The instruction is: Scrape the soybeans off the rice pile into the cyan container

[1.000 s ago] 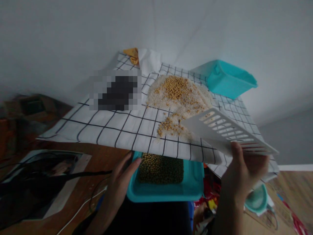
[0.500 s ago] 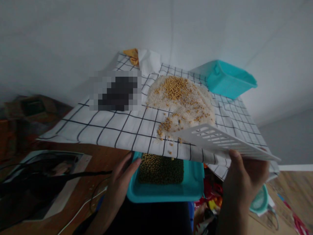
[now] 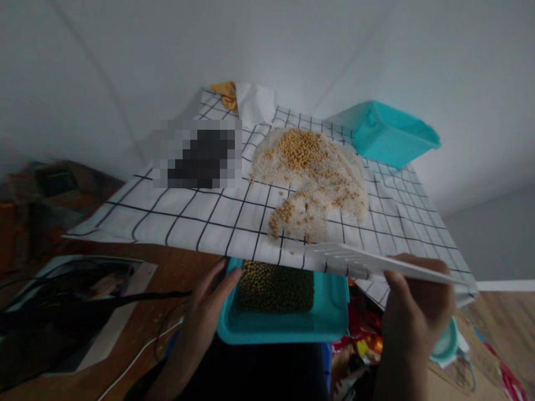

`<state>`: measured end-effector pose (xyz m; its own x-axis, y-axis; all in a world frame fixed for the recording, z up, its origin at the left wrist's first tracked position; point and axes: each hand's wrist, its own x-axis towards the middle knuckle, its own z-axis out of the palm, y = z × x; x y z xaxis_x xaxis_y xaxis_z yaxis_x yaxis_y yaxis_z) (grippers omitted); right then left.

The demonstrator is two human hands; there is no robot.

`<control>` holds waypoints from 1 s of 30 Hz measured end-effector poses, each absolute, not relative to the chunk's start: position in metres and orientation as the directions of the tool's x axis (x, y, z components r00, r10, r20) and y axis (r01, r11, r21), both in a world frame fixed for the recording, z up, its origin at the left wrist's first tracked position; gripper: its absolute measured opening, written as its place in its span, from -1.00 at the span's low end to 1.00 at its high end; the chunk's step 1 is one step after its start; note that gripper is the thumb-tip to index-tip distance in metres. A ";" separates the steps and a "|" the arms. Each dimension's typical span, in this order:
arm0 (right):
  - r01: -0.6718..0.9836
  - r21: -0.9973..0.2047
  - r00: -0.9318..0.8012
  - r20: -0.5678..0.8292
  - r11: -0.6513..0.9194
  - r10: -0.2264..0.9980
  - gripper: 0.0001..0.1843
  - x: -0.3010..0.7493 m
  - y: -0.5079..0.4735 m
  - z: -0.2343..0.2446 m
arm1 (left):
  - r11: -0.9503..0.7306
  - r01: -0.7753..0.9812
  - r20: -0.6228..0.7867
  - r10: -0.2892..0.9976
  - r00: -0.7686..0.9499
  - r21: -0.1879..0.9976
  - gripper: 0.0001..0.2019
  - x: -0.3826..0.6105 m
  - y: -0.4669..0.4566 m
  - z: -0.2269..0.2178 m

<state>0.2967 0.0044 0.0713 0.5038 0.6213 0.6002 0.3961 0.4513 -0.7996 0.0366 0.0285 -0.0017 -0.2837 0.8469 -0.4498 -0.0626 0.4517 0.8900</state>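
Observation:
My right hand (image 3: 413,303) grips a thin white slotted plastic panel (image 3: 355,258), seen nearly edge-on at the table's front edge. Its far end is close to a small pile of white grains and yellow beans (image 3: 292,217). Beyond lies a larger mound of white grains (image 3: 267,170), topped with yellow soybeans (image 3: 298,147). Below the table edge, my left hand (image 3: 204,306) holds the left rim of a teal plastic bin (image 3: 284,333). Inside the bin is a layer of round beans (image 3: 271,287), partly in shadow; the cloth edge hides the bin's far side.
A white cloth with black grid lines (image 3: 175,223) covers the table. Another teal bin (image 3: 388,136) stands at its back right. White and yellow cloths (image 3: 254,103) lie at the back. Packets (image 3: 363,345) and a round teal-rimmed item (image 3: 446,341) are low on the right.
The panel has tipped flatter and its far end has come down and toward me, to the table edge. Beans that were falling at the edge are gone from the air. My left hand stays put.

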 end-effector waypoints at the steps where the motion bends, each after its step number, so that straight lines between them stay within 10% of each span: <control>1: 0.384 -0.794 0.486 0.607 0.471 0.628 -0.79 0.296 0.005 0.071 | 0.452 -0.072 -0.453 0.846 -0.281 0.889 -0.55 0.036 0.029 -0.003; 30: 0.517 -0.791 0.545 0.599 0.328 0.587 -0.73 0.290 0.013 0.079 | 0.346 -0.003 -0.339 0.918 -0.203 0.938 -0.68 0.041 0.030 0.016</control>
